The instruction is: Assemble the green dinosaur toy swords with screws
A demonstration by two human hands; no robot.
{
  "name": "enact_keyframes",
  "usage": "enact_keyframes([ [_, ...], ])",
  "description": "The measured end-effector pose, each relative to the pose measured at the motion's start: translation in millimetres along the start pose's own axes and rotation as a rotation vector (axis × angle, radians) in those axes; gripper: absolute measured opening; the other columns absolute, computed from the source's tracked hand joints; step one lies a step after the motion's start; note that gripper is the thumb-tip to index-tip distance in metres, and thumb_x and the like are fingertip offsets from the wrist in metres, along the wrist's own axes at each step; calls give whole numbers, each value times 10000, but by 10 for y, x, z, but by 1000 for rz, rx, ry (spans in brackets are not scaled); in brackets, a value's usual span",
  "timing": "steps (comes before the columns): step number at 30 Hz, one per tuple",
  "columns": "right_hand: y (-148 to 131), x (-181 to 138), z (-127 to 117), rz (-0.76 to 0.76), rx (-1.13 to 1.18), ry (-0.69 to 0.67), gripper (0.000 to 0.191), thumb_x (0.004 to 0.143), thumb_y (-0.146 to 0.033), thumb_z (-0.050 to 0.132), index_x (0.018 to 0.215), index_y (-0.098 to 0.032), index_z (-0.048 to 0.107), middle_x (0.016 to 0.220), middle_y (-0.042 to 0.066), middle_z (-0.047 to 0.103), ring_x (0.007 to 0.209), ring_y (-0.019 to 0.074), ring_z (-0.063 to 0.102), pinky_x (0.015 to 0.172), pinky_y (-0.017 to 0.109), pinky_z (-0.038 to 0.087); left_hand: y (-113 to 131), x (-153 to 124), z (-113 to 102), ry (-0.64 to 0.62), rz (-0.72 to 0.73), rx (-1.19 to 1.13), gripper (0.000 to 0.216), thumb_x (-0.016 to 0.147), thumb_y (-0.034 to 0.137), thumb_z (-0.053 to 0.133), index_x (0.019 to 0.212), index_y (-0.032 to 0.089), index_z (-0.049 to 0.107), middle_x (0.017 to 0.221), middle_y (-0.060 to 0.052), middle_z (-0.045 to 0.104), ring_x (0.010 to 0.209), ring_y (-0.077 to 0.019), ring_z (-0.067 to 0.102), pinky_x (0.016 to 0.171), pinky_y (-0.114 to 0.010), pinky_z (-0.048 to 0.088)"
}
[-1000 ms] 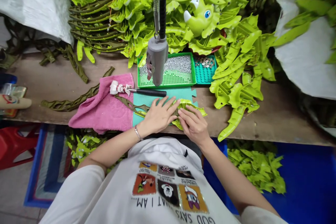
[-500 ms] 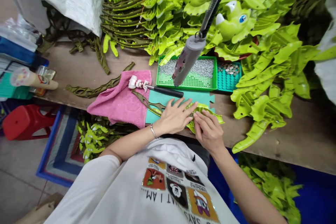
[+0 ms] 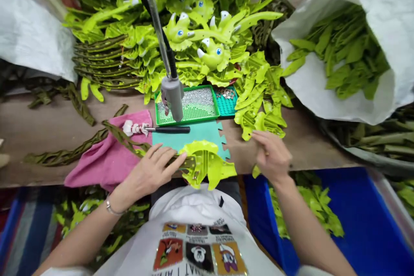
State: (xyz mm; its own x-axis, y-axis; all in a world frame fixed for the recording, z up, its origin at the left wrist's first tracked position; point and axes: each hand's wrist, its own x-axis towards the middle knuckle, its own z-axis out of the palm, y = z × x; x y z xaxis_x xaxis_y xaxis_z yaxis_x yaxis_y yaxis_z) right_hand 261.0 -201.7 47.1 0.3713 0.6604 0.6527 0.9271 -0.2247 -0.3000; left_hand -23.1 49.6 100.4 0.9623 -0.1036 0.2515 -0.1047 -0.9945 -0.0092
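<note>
My left hand (image 3: 158, 164) is closed over an olive-green openwork plastic strip (image 3: 121, 135), near where it meets a curved lime-green plastic part (image 3: 207, 161). That part lies hollow side up at the table's front edge, partly over a teal foam mat (image 3: 208, 130). To the right, my right hand (image 3: 274, 155) has curled fingers at the front of a heap of lime-green parts (image 3: 258, 114). A lime-green piece shows under and between its fingers, mostly hidden by the hand. A screwdriver-like tool with a black handle (image 3: 173, 130) rests behind my left hand, its pale wrapped end on a pink cloth (image 3: 111, 155).
A grey power screwdriver (image 3: 172, 97) hangs over a green tray (image 3: 187, 121) of small metal screws. Beside it stands a teal tray (image 3: 226, 110) with round metal pieces. Lime-green dinosaur heads (image 3: 215, 53) are piled behind. A white sack (image 3: 336, 108) stands right; a blue bin (image 3: 365, 220) sits below.
My right hand has left the lime-green part in front of me and moved right to the heap. My left hand still holds the strip, and the lime-green part now shows more fully. The view has swung right.
</note>
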Motion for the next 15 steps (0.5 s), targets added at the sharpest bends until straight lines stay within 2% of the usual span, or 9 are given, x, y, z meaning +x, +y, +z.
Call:
enact_keyframes([
  [2, 301, -81, -127, 3, -139, -70, 421, 830, -33, 467, 1126, -221, 700, 1074, 105, 737, 1057, 263, 684, 935, 476, 572, -270, -163, -231, 124, -53, 64, 710, 873, 130, 554, 1504, 351, 316, 1113, -63, 649, 1070, -256, 609, 1045, -507, 490],
  [3, 434, -135, -159, -1, -212, -144, 403, 818, -40, 484, 1104, -209, 711, 1135, 131, 714, 1114, 298, 656, 945, 509, 557, -451, -240, -339, 197, -103, 119, 734, 873, 156, 568, 1508, 394, 284, 1129, -52, 638, 1071, -253, 607, 1050, -524, 487],
  [4, 546, -193, -174, -32, -258, -201, 396, 807, -44, 494, 1089, -205, 720, 1200, 153, 684, 1168, 329, 625, 955, 529, 545, -658, -304, -434, 293, -155, 189, 753, 874, 196, 581, 1521, 396, 252, 1146, -54, 620, 1079, -258, 598, 1055, -540, 479],
  [6, 698, -302, -172, -111, -305, -290, 415, 806, -44, 497, 1107, -216, 724, 1317, 171, 621, 1262, 360, 563, 994, 534, 521, -1127, -356, -570, 404, -321, 337, 726, 904, 299, 566, 1551, 289, 237, 1286, -102, 559, 1213, -297, 528, 1131, -593, 378],
  [8, 760, -383, -160, -189, -321, -341, 456, 823, -40, 480, 1161, -244, 707, 1389, 161, 577, 1306, 354, 535, 1018, 511, 511, -1628, -271, -621, 274, -531, 337, 614, 977, 316, 407, 1548, 152, 252, 1422, -143, 463, 1348, -314, 408, 1197, -621, 224],
  [10, 774, -424, -153, -248, -331, -378, 483, 840, -33, 469, 1224, -246, 670, 1428, 157, 545, 1314, 354, 534, 1022, 512, 514, -2109, -44, -607, 208, -689, 251, 630, 964, 327, 424, 1528, 92, 272, 1433, -149, 445, 1342, -305, 374, 1195, -662, 143],
  [13, 780, -423, -148, -294, -319, -398, 528, 856, -26, 449, 1326, -223, 586, 1459, 163, 515, 1312, 370, 543, 1006, 540, 526, -2705, 455, -545, 90, -831, 142, 686, 899, 178, 473, 1537, 104, 233, 1444, -81, 427, 1333, -255, 356, 1182, -616, 232],
  [14, 783, -409, -147, -298, -307, -381, 555, 864, -29, 431, 1363, -237, 554, 1457, 159, 521, 1307, 364, 553, 1007, 536, 526, -2858, 628, -525, 77, -852, 129, 690, 898, 132, 440, 1550, 138, 216, 1449, -68, 422, 1339, -247, 351, 1183, -628, 220],
  [15, 785, -389, -149, -301, -293, -354, 578, 877, -42, 419, 1404, -258, 518, 1447, 157, 536, 1297, 354, 566, 1009, 522, 526, -2987, 790, -505, 54, -902, 97, 715, 885, 96, 427, 1557, 192, 204, 1459, -47, 410, 1354, -239, 331, 1195, -661, 150],
])
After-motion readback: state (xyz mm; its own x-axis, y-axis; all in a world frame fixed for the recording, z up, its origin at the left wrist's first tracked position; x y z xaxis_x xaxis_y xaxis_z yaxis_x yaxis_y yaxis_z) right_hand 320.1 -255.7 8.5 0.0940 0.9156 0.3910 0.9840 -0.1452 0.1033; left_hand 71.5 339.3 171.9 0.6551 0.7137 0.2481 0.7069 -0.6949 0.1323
